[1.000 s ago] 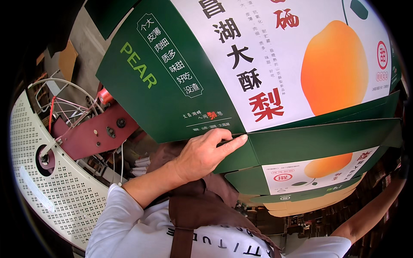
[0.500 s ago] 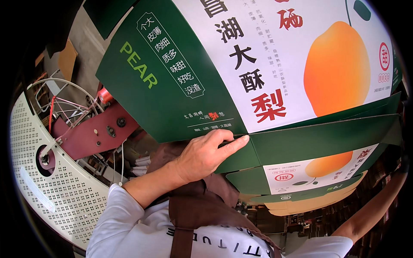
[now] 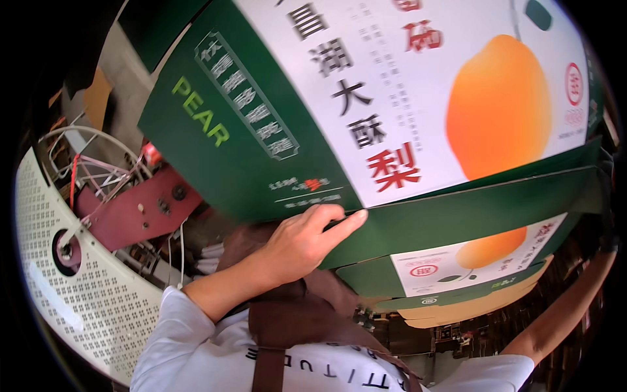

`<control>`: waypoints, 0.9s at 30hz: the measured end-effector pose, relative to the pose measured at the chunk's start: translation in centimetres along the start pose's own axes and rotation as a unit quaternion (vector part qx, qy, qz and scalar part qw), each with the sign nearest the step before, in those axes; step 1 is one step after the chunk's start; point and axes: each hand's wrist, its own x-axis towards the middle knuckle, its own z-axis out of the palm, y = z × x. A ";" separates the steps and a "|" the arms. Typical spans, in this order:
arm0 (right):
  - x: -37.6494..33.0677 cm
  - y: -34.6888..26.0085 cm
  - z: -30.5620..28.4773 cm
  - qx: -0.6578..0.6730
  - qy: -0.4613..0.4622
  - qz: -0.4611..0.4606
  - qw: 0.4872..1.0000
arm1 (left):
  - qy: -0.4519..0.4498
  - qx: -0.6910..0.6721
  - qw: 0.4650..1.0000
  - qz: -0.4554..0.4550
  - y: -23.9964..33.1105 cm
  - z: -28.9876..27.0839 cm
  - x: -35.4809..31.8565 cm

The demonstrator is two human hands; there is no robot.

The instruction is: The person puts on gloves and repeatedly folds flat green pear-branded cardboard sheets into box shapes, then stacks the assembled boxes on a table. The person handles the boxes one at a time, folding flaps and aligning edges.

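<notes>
A large flattened carton (image 3: pixel 366 104), green and white with an orange pear print, is held up before me and fills the upper middle. My left hand (image 3: pixel 304 242) is closed on its near edge, left of the middle, thumb lying along the edge and fingers curled over. Under that edge, a folded part (image 3: pixel 366 238) of green board with a smaller pear print hangs lower, with brown flaps at its bottom. My right arm (image 3: pixel 568 310) reaches up to the carton's right end. My right hand (image 3: pixel 609 225) is a dark shape at the rim, its fingers not readable.
At the left stands a machine with a cream perforated guard (image 3: pixel 85 307), a dark red arm (image 3: pixel 144 209) and a spoked wheel (image 3: pixel 98 157). A red spool (image 3: pixel 151 154) sits beside the carton's left edge. My brown apron (image 3: pixel 294 320) is close below the board.
The carton has shifted slightly left and down in view, and my left hand with it, keeping its hold on the edge. The carton's print is blurred now.
</notes>
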 end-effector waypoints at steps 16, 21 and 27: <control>0.6 -1.7 2.3 -0.118 0.051 0.088 0.988 | -0.034 0.028 0.998 -0.038 1.6 0.6 -0.6; 1.6 -1.7 2.4 -0.108 0.011 0.102 0.989 | -0.042 0.037 0.997 -0.047 1.7 0.2 -0.5; 2.0 -1.5 3.1 -0.126 0.029 0.100 0.986 | -0.028 0.041 0.998 -0.029 1.8 0.1 -0.3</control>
